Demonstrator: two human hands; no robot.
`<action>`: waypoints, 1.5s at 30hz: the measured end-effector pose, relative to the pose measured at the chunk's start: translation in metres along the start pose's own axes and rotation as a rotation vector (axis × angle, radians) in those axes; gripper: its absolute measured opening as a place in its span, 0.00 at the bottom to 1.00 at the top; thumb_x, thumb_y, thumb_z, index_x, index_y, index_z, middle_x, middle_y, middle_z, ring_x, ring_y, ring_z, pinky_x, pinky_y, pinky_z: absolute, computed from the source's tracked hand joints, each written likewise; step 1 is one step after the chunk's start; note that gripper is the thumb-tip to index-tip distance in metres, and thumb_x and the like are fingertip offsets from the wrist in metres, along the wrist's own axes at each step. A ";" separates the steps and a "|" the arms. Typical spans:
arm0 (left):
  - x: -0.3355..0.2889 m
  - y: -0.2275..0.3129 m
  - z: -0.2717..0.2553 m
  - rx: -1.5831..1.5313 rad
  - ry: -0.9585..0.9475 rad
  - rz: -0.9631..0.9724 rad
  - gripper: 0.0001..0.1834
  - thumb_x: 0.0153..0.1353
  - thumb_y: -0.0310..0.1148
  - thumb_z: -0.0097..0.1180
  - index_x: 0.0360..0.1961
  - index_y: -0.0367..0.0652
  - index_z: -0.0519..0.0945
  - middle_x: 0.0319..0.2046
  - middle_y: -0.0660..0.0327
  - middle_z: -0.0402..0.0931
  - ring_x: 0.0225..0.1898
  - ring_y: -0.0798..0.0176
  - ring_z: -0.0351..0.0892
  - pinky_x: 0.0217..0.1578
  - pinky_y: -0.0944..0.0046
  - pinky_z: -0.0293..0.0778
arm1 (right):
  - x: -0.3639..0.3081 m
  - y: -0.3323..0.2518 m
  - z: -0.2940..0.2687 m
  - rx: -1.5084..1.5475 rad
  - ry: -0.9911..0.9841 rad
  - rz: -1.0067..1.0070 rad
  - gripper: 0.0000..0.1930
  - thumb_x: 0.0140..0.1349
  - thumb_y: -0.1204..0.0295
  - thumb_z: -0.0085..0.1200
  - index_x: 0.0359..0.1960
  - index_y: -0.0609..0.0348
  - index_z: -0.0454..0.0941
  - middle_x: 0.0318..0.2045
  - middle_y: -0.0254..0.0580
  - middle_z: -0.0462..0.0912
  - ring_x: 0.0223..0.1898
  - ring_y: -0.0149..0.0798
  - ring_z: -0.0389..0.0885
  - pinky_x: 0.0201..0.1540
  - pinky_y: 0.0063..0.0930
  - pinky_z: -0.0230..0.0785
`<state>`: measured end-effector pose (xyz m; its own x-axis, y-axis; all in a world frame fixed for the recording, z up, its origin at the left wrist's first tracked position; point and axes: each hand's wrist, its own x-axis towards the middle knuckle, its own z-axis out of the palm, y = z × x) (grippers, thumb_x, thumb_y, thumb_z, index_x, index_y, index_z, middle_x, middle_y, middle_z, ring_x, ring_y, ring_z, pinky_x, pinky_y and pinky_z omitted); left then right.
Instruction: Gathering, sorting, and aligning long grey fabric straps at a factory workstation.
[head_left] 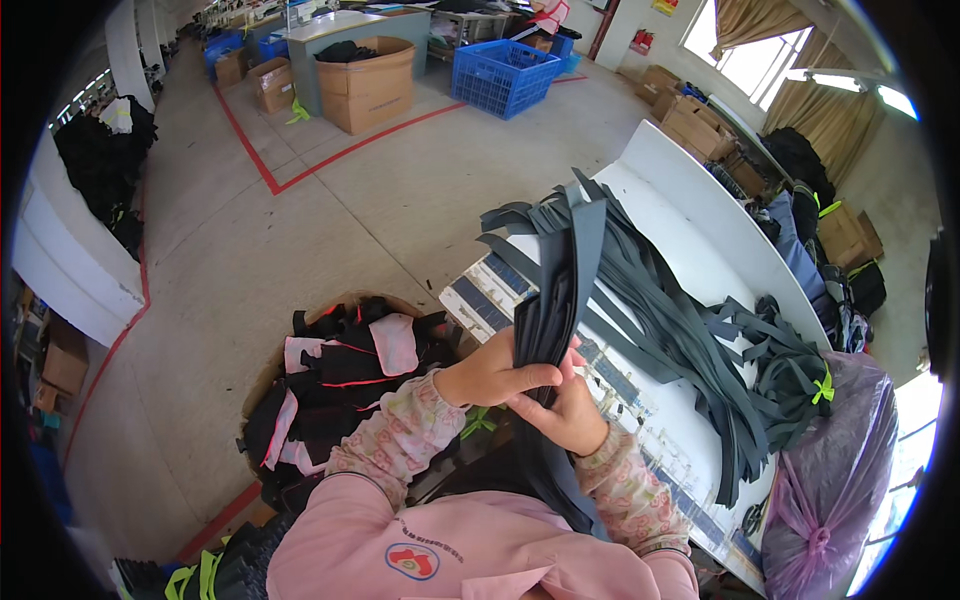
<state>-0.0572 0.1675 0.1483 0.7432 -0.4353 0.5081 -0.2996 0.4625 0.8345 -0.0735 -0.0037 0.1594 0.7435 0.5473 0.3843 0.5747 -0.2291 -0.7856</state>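
Observation:
In front of my chest I hold an upright bundle of flat dark grey strips (548,322), like webbing or fabric bands. My left hand (490,374) wraps round its left side with the thumb across the front. My right hand (572,412) grips it lower on the right, the thumbs close together. The upper ends fan out above my hands, and the lower ends hang down against my pink top. More loose grey strips (655,290) lie in a long heap on the white table (640,180) to the right. Some fingers are hidden behind the bundle.
Left of me stands a round container of black and pink fabric pieces (385,350). A purple plastic bag (830,470) bulges at the table's right end. A cardboard box (366,88) and a blue crate (503,80) stand beyond, near a red floor line (330,165).

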 end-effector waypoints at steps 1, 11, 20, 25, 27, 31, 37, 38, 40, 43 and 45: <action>0.001 -0.002 0.001 -0.046 0.025 0.016 0.18 0.65 0.36 0.63 0.50 0.36 0.77 0.45 0.58 0.79 0.51 0.64 0.76 0.57 0.60 0.70 | 0.005 -0.010 -0.016 -0.085 -0.114 -0.016 0.36 0.53 0.55 0.72 0.56 0.68 0.73 0.36 0.53 0.81 0.40 0.48 0.83 0.48 0.34 0.73; 0.006 0.003 0.027 0.253 0.111 0.055 0.26 0.66 0.38 0.62 0.60 0.36 0.70 0.47 0.59 0.78 0.46 0.66 0.74 0.50 0.64 0.70 | 0.062 -0.103 -0.097 0.091 0.053 0.179 0.34 0.57 0.65 0.71 0.61 0.66 0.68 0.43 0.39 0.78 0.32 0.22 0.76 0.31 0.16 0.71; 0.012 -0.001 0.035 -0.050 0.093 -0.006 0.16 0.71 0.39 0.55 0.49 0.37 0.78 0.40 0.62 0.80 0.39 0.71 0.77 0.41 0.68 0.74 | 0.064 -0.106 -0.101 0.269 0.120 0.263 0.23 0.59 0.74 0.68 0.52 0.69 0.71 0.41 0.41 0.79 0.31 0.25 0.81 0.35 0.20 0.79; 0.015 0.000 0.035 -0.096 0.116 0.062 0.15 0.72 0.39 0.54 0.48 0.36 0.77 0.40 0.60 0.79 0.39 0.69 0.78 0.41 0.67 0.75 | 0.060 -0.104 -0.087 0.010 0.019 0.280 0.26 0.54 0.68 0.73 0.48 0.68 0.73 0.37 0.40 0.78 0.27 0.26 0.77 0.29 0.21 0.70; 0.020 -0.005 0.031 -0.075 0.088 0.092 0.16 0.72 0.39 0.53 0.50 0.36 0.76 0.42 0.59 0.79 0.38 0.68 0.78 0.41 0.67 0.75 | 0.057 -0.101 -0.084 -0.290 -0.021 0.275 0.34 0.47 0.61 0.77 0.52 0.66 0.75 0.34 0.33 0.76 0.30 0.25 0.73 0.33 0.21 0.64; 0.018 -0.003 0.033 -0.151 0.073 0.065 0.19 0.72 0.39 0.53 0.55 0.35 0.73 0.45 0.56 0.78 0.39 0.68 0.78 0.41 0.67 0.76 | 0.061 -0.099 -0.099 -0.190 0.023 0.052 0.42 0.48 0.67 0.76 0.65 0.64 0.68 0.49 0.43 0.77 0.32 0.28 0.74 0.39 0.24 0.72; 0.021 0.003 0.037 -0.282 0.018 0.051 0.24 0.73 0.36 0.52 0.64 0.35 0.67 0.47 0.53 0.77 0.42 0.68 0.77 0.43 0.66 0.76 | 0.080 -0.106 -0.123 -0.504 -0.157 -0.352 0.32 0.54 0.81 0.65 0.63 0.58 0.71 0.53 0.46 0.77 0.40 0.41 0.80 0.40 0.29 0.76; 0.022 0.004 0.037 -0.293 0.001 0.057 0.24 0.73 0.35 0.52 0.64 0.35 0.67 0.47 0.53 0.76 0.42 0.68 0.77 0.44 0.66 0.75 | 0.079 -0.111 -0.121 -0.506 -0.156 -0.351 0.32 0.54 0.81 0.65 0.63 0.58 0.71 0.53 0.46 0.77 0.40 0.41 0.80 0.40 0.29 0.76; 0.023 0.004 0.037 -0.303 -0.007 0.066 0.23 0.73 0.34 0.51 0.64 0.35 0.66 0.48 0.52 0.76 0.43 0.68 0.77 0.44 0.66 0.75 | 0.081 -0.125 -0.110 -0.474 -0.042 -0.270 0.26 0.54 0.83 0.63 0.58 0.60 0.75 0.51 0.48 0.78 0.41 0.45 0.82 0.42 0.31 0.77; 0.024 0.004 0.036 -0.282 -0.048 0.051 0.23 0.72 0.33 0.51 0.64 0.35 0.67 0.48 0.52 0.76 0.43 0.67 0.78 0.45 0.66 0.75 | 0.083 -0.123 -0.113 -0.476 -0.111 -0.256 0.26 0.53 0.83 0.65 0.56 0.61 0.76 0.49 0.48 0.78 0.39 0.44 0.82 0.40 0.31 0.77; 0.023 0.002 0.035 -0.279 -0.058 0.034 0.23 0.72 0.33 0.51 0.64 0.36 0.67 0.49 0.52 0.76 0.43 0.67 0.78 0.44 0.66 0.75 | 0.079 -0.120 -0.114 -0.458 -0.075 -0.239 0.26 0.52 0.83 0.66 0.55 0.62 0.77 0.50 0.48 0.78 0.38 0.44 0.82 0.40 0.31 0.77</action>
<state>-0.0618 0.1310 0.1691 0.6973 -0.4560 0.5530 -0.1416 0.6687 0.7299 -0.0449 -0.0245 0.3395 0.5565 0.6797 0.4779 0.8285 -0.4102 -0.3813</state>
